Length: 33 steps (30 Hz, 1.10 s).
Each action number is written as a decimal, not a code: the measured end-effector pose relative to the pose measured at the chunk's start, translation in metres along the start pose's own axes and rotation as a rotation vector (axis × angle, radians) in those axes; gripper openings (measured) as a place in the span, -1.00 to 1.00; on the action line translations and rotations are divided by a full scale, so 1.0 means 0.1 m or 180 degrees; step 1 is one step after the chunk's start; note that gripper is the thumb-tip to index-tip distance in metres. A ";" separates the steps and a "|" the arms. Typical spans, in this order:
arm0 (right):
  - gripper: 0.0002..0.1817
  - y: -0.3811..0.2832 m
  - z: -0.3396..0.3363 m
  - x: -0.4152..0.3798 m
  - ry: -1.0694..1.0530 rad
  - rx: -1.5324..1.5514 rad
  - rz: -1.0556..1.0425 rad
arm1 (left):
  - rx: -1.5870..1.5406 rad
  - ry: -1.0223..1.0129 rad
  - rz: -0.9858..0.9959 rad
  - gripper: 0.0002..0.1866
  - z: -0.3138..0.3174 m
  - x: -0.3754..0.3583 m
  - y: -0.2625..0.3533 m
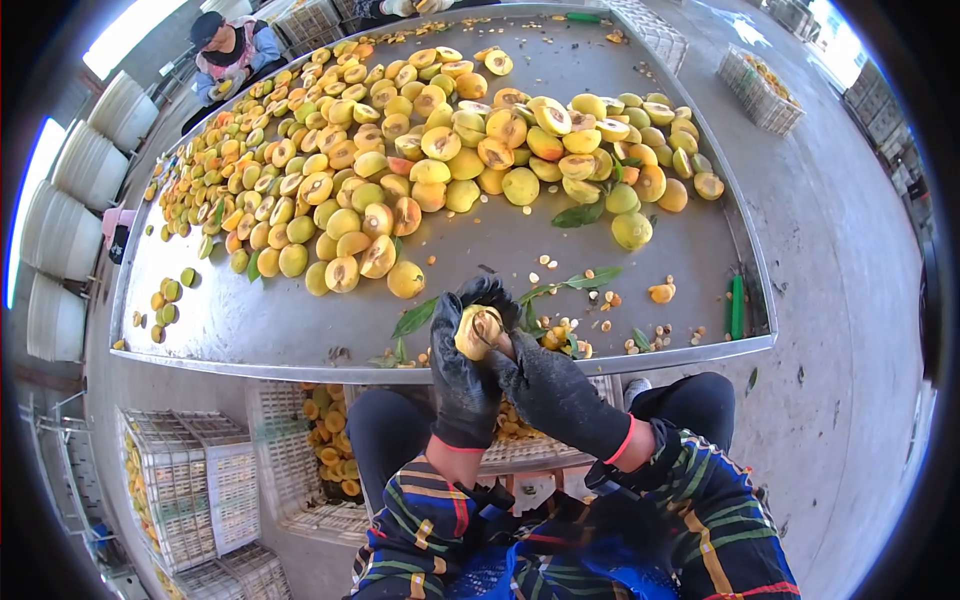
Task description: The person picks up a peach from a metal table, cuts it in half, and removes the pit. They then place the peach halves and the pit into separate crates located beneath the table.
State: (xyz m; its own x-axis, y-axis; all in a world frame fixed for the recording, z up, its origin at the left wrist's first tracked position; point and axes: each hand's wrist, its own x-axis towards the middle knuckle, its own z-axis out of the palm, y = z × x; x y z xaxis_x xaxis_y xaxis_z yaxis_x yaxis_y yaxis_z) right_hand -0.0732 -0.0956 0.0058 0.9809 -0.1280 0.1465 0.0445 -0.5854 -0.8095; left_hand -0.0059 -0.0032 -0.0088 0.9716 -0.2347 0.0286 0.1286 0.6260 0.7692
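Observation:
In my gloved left hand (462, 378) sits a halved yellow peach (472, 338), its cut face showing a brownish centre. The fingers wrap round it just above the near edge of the metal table (290, 362). My right hand (565, 395), also in a dark glove, is closed with its fingertips at the cut face. A narrow pale brown piece shows between those fingertips, but I cannot make out what it is. Beyond both hands lies a large heap of cut and whole peaches (440, 145). Green leaves (415, 317) and loose pits (560, 325) lie close by.
A green slim object (737, 307) lies at the table's right rim. Below the table stand plastic crates (185, 490) and peach halves (330, 435). A person (235, 55) works at the far left, near white tubs (60, 235). Another crate (760, 95) stands on the floor at right.

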 end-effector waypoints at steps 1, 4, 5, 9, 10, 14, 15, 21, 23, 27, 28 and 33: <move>-0.70 -0.04 -0.02 0.01 -0.0002 0.0007 0.0001 | 0.0007 0.0004 0.0000 -0.55 -0.01 0.00 0.00; -0.75 -0.13 -0.06 0.02 -0.0384 0.0114 0.0284 | -0.0543 0.0280 -0.0127 -0.57 -0.03 0.01 -0.01; -0.75 -0.10 -0.01 0.01 -0.0406 0.0084 0.0335 | -0.0528 0.0335 -0.0097 -0.57 -0.03 0.02 -0.01; -0.75 -0.16 -0.02 0.03 -0.0482 0.0058 0.0480 | -0.0117 0.0428 0.0021 -0.56 -0.08 0.02 -0.03; -0.75 -0.14 0.00 0.02 -0.0476 0.0066 0.0487 | -0.0110 0.0424 0.0013 -0.56 -0.09 0.02 -0.03; -0.73 -0.11 0.05 -0.01 -0.0298 0.0408 0.0272 | 0.0444 0.0431 0.0240 -0.54 -0.07 0.03 -0.04; -0.73 -0.12 0.04 -0.01 -0.0335 0.0401 0.0308 | 0.0340 0.0469 0.0307 -0.52 -0.04 0.03 -0.04; -0.75 -0.10 0.05 -0.03 -0.0446 0.0734 0.0297 | 0.0810 0.0318 0.0348 -0.52 0.00 0.02 0.02; -0.75 -0.19 -0.05 -0.03 -0.0478 0.0727 0.0366 | 0.0591 0.0394 0.0284 -0.52 -0.02 0.04 -0.01; -0.73 -0.09 0.00 -0.05 -0.0563 0.0750 0.0005 | 0.1296 0.0253 0.0367 -0.50 -0.06 0.05 0.07; -0.73 0.00 0.07 -0.06 -0.0557 0.0762 0.0001 | 0.1309 0.0248 0.0371 -0.50 -0.08 0.06 0.08; -0.74 0.10 0.06 -0.14 -0.1299 0.2193 0.0701 | 0.1135 0.0062 -0.0101 -0.46 -0.01 0.05 0.17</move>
State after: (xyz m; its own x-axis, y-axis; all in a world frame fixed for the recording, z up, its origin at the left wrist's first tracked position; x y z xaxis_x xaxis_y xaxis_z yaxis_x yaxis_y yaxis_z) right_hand -0.0854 -0.0945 -0.0078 0.9664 0.1958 -0.1664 -0.1807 0.0577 -0.9818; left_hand 0.0016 0.0075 0.0037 0.9723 -0.2336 -0.0084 0.0848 0.3189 0.9440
